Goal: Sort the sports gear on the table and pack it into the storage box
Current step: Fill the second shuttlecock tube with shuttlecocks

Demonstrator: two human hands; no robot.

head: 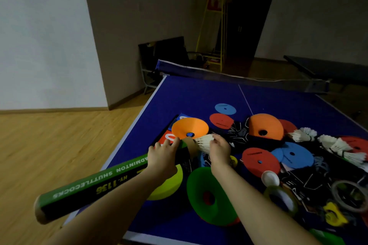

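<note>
My left hand (164,155) grips the open end of a long green and black shuttlecock tube (89,183) that sticks out over the table's left edge. My right hand (219,150) holds a white feather shuttlecock (204,140) at the tube's mouth. More white shuttlecocks (336,145) lie in a row at the right. Orange cones (265,126), a green cone (207,197), a yellow-green cone (169,187) and flat red and blue discs (258,161) are spread over the blue table (199,93). No storage box is in view.
The net (239,74) crosses the table at the back. Black patterned cloth (310,183), tape rings (349,195), a white ball (270,178) and yellow clips (334,215) crowd the right front. Wooden floor (59,145) lies to the left.
</note>
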